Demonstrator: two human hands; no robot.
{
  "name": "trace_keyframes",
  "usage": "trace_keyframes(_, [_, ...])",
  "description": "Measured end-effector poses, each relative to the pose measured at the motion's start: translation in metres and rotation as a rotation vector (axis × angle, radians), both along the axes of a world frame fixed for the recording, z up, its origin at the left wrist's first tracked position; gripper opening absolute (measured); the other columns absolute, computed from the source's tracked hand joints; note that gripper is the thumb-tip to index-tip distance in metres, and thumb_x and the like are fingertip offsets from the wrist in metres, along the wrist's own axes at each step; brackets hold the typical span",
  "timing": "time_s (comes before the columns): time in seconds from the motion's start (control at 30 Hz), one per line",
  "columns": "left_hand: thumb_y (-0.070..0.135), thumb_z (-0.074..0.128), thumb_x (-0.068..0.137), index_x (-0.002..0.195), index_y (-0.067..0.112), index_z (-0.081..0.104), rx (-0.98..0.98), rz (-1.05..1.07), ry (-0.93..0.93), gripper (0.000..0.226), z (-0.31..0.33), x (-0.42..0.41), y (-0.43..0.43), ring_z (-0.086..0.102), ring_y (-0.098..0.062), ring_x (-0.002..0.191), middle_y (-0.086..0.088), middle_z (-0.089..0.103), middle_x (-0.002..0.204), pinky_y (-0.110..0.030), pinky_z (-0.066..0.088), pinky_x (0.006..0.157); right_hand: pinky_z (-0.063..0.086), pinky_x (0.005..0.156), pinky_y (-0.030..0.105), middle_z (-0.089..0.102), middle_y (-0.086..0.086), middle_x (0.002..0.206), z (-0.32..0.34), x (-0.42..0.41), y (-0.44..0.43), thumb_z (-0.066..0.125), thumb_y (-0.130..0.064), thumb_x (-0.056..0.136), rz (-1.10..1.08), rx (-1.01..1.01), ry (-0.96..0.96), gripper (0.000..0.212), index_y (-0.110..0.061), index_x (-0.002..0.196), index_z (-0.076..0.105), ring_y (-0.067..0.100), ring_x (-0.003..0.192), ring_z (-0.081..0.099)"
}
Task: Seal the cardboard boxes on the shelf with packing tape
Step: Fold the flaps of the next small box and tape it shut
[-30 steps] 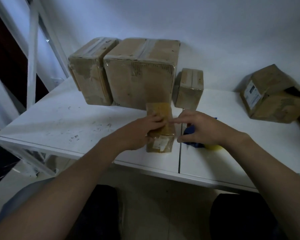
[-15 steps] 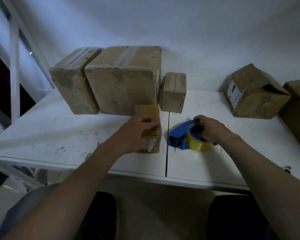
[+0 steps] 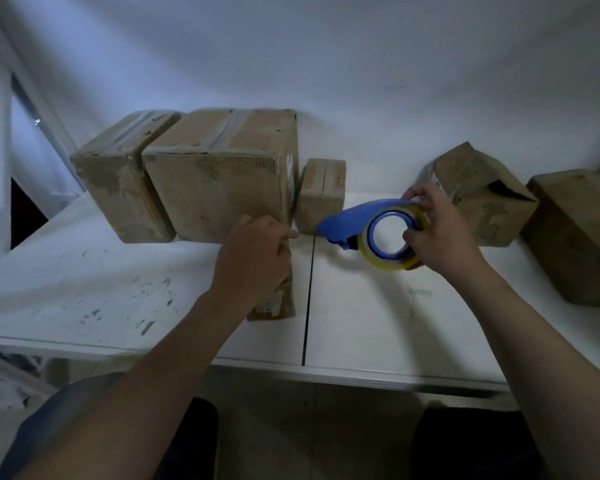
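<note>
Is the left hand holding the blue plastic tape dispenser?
No, the right hand grips the blue plastic tape dispenser; the left hand holds a small cardboard box.

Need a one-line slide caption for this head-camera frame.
Left hand holds a small cardboard box on the white shelf while the right hand holds a blue tape dispenser.

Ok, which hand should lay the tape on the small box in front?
Right. The right hand grips the tape dispenser just beside the small box, while the left hand holds that box, probably steadying it.
</note>
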State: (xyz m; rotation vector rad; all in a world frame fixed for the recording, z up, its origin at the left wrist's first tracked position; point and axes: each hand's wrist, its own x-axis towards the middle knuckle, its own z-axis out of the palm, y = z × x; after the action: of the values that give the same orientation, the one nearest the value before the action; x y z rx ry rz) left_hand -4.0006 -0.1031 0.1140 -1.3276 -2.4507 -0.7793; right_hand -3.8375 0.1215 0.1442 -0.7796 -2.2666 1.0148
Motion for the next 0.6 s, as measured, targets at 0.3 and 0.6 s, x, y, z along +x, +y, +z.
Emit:
trace_keyframes(0.3, [0.041,0.047,0.103,0.100,0.020,0.074,0.228,0.090,-1.076,0.034,0.022,0.017,0.023,0.051,-0.006,0.056,0.004,0.074,0.093,-0.018,0.039,0.050,0.058,0.049,0.033,0.053,-0.016,0.105,0.016,0.003,-0.015,0.064,0.013,0.080,-0.004,-0.050,0.257,0.055,-0.029,0.111,0.049,0.017,0.076,0.066])
trace_keyframes(0.6, [0.040,0.065,0.093,0.106,0.013,0.070,0.356,0.050,-1.535,0.030,0.029,0.013,0.023,0.038,-0.004,0.049,0.006,0.074,0.089,-0.018,0.021,0.037,0.053,0.056,0.018,0.053,-0.023,0.106,0.008,-0.005,-0.014,0.065,0.013,0.079,0.069,0.020,0.302,0.057,-0.033,0.107,0.047,0.021,0.096,0.061])
